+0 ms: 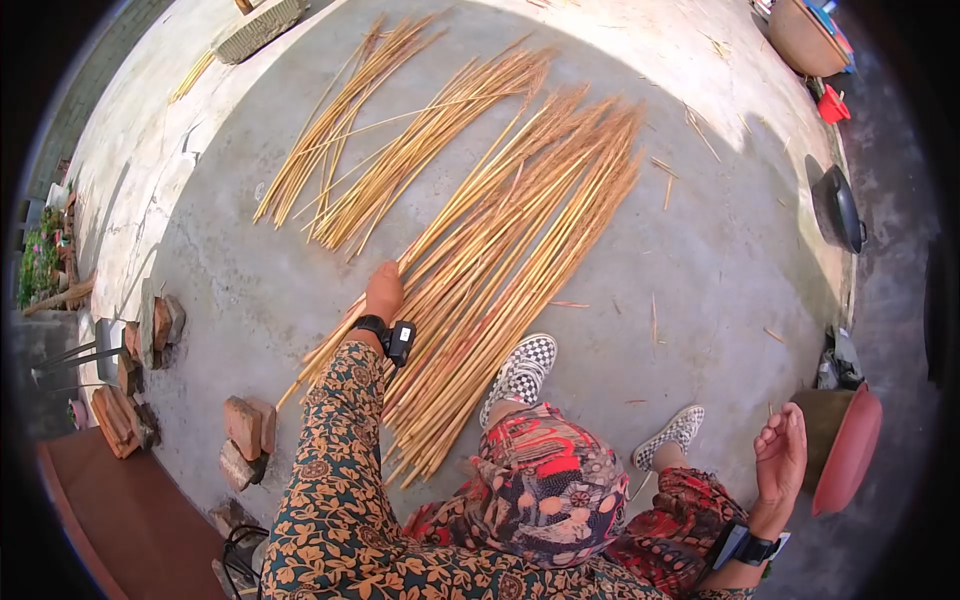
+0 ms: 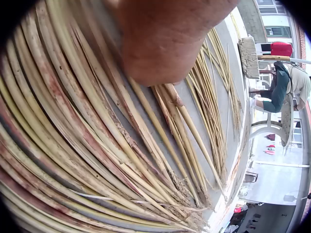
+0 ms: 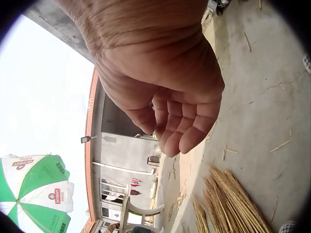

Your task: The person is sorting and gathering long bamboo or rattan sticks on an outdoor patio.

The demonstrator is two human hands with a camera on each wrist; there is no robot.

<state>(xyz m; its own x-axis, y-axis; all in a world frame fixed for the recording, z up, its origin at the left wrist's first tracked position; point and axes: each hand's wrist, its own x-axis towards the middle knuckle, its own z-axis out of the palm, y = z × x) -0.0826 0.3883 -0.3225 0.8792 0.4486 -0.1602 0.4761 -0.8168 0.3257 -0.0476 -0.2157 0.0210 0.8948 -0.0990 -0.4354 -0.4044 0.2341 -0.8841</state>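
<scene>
Long, dry reed stalks (image 1: 500, 260) with feathery brown heads lie in a wide bundle on the concrete, heads pointing away. At the bundle's left edge my left hand (image 1: 385, 292) grips a few stalks; its fingers are largely hidden. From the left wrist, the heel of the left hand (image 2: 170, 39) covers part of the stalks (image 2: 97, 145), whose cut ends fan out below. Well off to the right, my right hand (image 1: 780, 455) is raised beside the body, holding nothing. Its fingers hang loosely curled in the right wrist view.
Two smaller stalk bundles (image 1: 410, 150) lie beyond to the left. Bricks (image 1: 245, 430) stand on the near left, beside a brown board (image 1: 130, 510). A red basin (image 1: 850, 450) and a dark pan (image 1: 845, 210) line the right. A person (image 2: 286, 85) sits in the background.
</scene>
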